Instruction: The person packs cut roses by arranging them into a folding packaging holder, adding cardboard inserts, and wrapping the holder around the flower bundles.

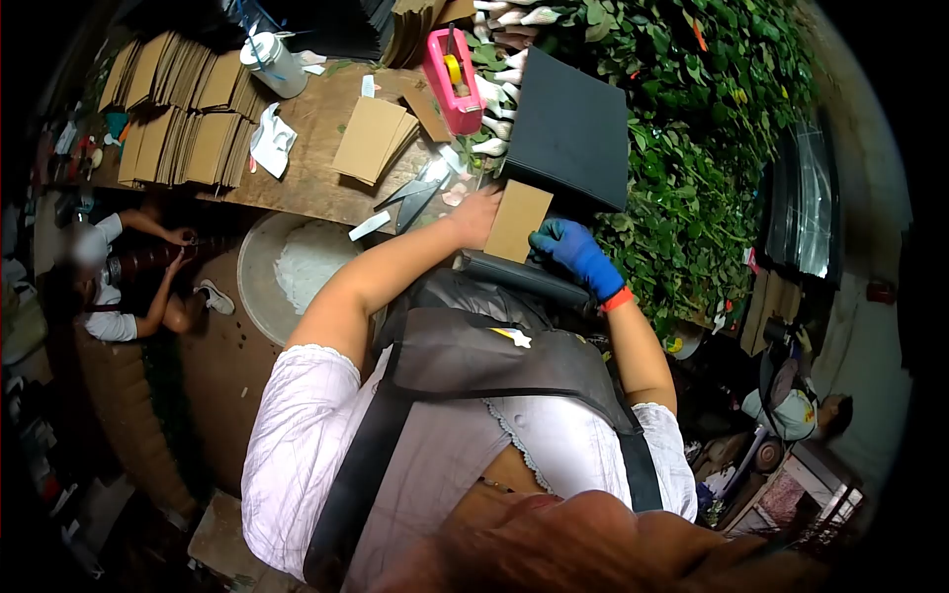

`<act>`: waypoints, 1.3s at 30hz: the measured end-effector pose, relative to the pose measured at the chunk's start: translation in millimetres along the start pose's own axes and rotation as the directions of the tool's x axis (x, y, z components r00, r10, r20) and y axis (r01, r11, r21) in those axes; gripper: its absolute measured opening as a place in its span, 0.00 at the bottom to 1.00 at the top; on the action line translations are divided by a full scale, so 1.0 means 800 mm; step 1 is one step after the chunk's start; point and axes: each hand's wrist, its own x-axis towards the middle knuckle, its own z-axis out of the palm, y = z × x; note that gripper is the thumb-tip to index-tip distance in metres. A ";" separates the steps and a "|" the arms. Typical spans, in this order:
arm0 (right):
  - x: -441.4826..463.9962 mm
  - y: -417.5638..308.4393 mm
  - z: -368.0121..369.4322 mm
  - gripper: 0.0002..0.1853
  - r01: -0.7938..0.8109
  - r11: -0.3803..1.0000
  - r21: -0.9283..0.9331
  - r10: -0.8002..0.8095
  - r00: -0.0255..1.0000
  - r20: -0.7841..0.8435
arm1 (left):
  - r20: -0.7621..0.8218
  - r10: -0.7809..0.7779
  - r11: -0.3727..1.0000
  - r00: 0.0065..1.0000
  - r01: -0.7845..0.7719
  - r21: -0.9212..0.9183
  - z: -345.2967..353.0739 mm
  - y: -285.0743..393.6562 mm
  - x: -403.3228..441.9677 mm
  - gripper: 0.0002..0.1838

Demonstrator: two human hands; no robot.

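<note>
A tan cardboard piece [518, 222] lies in front of me at the table edge, between my hands. My left hand [478, 215] is bare and rests at the cardboard's left side, its fingertips partly hidden near a black sheet [568, 128]. On the right, my right hand [573, 252], in a blue glove, has its fingers closed at the cardboard's right edge. Below the cardboard runs a dark rolled or folded edge [524, 277]. Scissors [415, 194] lie just left of my left hand.
A pink tape dispenser [457, 89], a cardboard stack [371, 143], white cloth [272, 141] and white jar [274, 65] stand on the wooden table [306, 183]. Leafy stems [682, 168] fill the right. A seated person [114, 277] is at left, another person [796, 410] at right.
</note>
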 end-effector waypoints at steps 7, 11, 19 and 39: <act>0.022 -0.016 -0.004 0.16 -0.137 0.981 -0.139 0.147 0.987 0.066 | 0.161 -0.093 0.996 0.983 0.090 0.028 -0.013 -0.009 -0.015 0.29; 0.037 -0.003 0.004 0.19 -0.041 0.930 -0.364 0.035 0.999 -0.021 | 0.069 -0.200 0.979 0.977 0.196 0.052 -0.076 -0.021 -0.049 0.27; 0.026 -0.004 0.010 0.24 0.057 0.761 -0.646 -0.165 0.980 -0.109 | 0.236 -0.006 1.000 0.972 0.003 0.013 -0.069 0.010 0.013 0.12; 0.039 -0.020 -0.187 0.15 0.633 0.669 -0.388 -0.682 0.316 -0.659 | 0.141 -0.054 0.997 0.988 0.046 0.061 -0.070 0.028 0.019 0.05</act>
